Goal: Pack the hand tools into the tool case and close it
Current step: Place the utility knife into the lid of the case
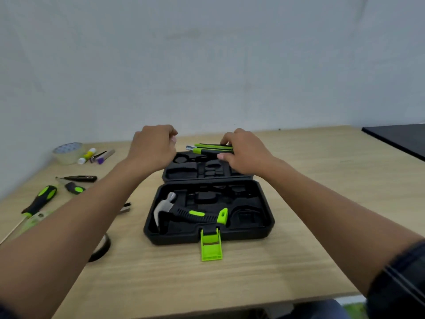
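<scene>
Background stuff only: the surface (230, 279) is light wood-grain laminate, pushed up against a plain pale wall (207, 65). Far back on the left sits a roll of clear tape (66, 153), lying flat. Just to its right there's a small glue stick (87, 155) with a white cap and yellow label, lying on its side. Next to that is a little silvery thing with a purple end (102, 157); it's too blurry to tell what it is. At the right edge a flat black slab (397, 139) pokes in, and there's a bit of green (354, 310) below the front edge.
</scene>
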`<state>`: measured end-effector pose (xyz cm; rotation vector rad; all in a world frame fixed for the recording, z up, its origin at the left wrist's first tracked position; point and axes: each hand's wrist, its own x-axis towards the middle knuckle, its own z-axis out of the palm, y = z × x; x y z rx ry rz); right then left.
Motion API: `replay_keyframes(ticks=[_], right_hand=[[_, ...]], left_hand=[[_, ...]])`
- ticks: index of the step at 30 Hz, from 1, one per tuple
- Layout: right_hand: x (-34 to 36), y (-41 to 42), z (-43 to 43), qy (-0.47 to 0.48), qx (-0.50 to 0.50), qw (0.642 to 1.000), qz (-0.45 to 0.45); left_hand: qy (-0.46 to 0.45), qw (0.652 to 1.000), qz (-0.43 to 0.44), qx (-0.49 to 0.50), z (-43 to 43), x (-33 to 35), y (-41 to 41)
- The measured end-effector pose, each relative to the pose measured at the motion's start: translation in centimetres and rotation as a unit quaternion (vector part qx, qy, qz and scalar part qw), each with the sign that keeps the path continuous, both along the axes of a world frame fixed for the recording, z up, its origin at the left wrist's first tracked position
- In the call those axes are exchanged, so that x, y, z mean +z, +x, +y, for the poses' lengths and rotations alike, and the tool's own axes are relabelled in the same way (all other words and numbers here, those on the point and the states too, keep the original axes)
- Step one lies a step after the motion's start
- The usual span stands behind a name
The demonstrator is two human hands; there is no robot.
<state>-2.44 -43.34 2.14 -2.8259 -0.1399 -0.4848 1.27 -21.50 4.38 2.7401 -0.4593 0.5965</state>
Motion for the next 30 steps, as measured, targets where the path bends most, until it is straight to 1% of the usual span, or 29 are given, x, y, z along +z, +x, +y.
replay_keyframes(ticks=[7, 13, 17, 20, 26, 30], right_hand=[[-2.5, 2.7, -2.6, 0.009, -0.024, 0.999, 0.030], [-3.9, 5.8, -2.9, 0.025, -0.024, 0.998, 0.053], [-4.7, 7.6, -3.3, 0.035, -0.020, 0.997, 0.061], [-5.1, 8.4, -3.4, 0.049, -0.009, 0.997, 0.061], [-5.7, 9.2, -2.8, 0.075, 0.022, 0.996, 0.030], [-5.8, 9.5, -2.9, 0.079, 0.030, 0.996, 0.029]], left_hand=[[0.002, 0.997, 0.067, -0.023, -1.2, -3.0, 3.7], [0.004, 0.993, 0.102, -0.065, -2.1, -4.7, 5.9], [-0.005, 0.991, 0.094, -0.095, -3.1, -5.4, 7.2], [0.025, 0.990, 0.079, -0.111, -4.1, -5.8, 8.0], [0.086, 0.982, 0.083, -0.144, -5.9, -6.2, 9.6], [0.104, 0.979, 0.088, -0.151, -6.4, -6.6, 10.3]])
